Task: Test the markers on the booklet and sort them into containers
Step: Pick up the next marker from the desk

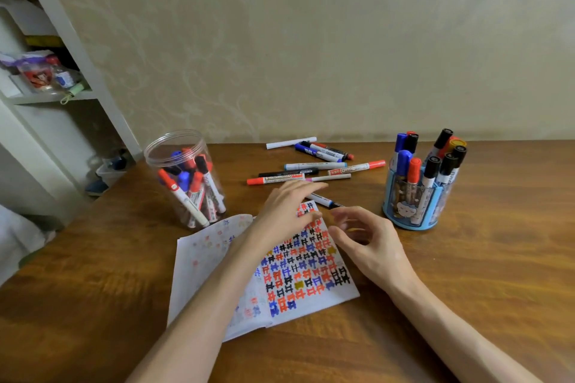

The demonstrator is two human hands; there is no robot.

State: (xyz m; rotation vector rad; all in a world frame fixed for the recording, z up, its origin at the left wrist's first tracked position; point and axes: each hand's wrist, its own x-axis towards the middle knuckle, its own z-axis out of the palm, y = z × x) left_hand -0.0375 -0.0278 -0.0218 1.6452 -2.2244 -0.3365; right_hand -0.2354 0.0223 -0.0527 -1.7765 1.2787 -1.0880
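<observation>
Both grips empty: left hand [286, 211] flat over the inked paper booklet [311, 277] (right hand [370, 246] loosely curled).

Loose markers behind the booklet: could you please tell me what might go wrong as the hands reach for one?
1. The left hand lies beside round loose markers; a nudge could roll them away.
2. The right hand is near the crowded blue holder; a sideways sweep might tip it.
</observation>
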